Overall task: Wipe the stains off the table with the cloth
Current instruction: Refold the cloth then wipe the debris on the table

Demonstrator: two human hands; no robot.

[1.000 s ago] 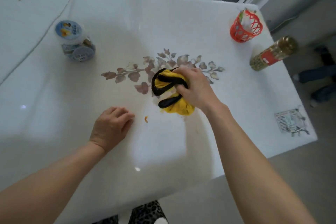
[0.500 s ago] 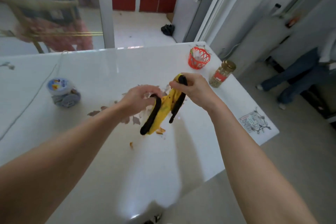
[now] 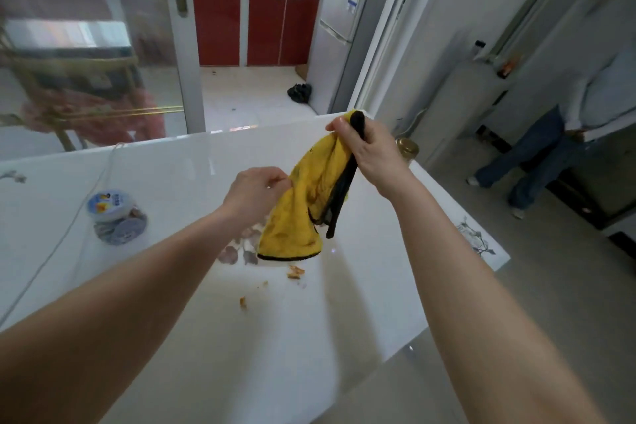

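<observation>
A yellow cloth [image 3: 303,206] with black edging hangs in the air above the white table [image 3: 165,169]. My right hand [image 3: 370,151] grips its top corner. My left hand [image 3: 256,191] pinches its left edge lower down. The cloth shows dark smears on its face. Below it, orange crumbs and stains [image 3: 296,273] lie on the table, with a smaller orange bit [image 3: 243,301] nearer to me.
A plastic jar with a blue lid [image 3: 115,217] lies at the left beside a white cable [image 3: 69,227]. A gold-lidded jar [image 3: 407,148] peeks out behind my right wrist. A sticker [image 3: 476,239] marks the right edge. Another person's legs [image 3: 537,162] stand at the right.
The cloth has left the table and opened out higher in the air. My left hand came off the table and took its edge. The view has tilted upward.
</observation>
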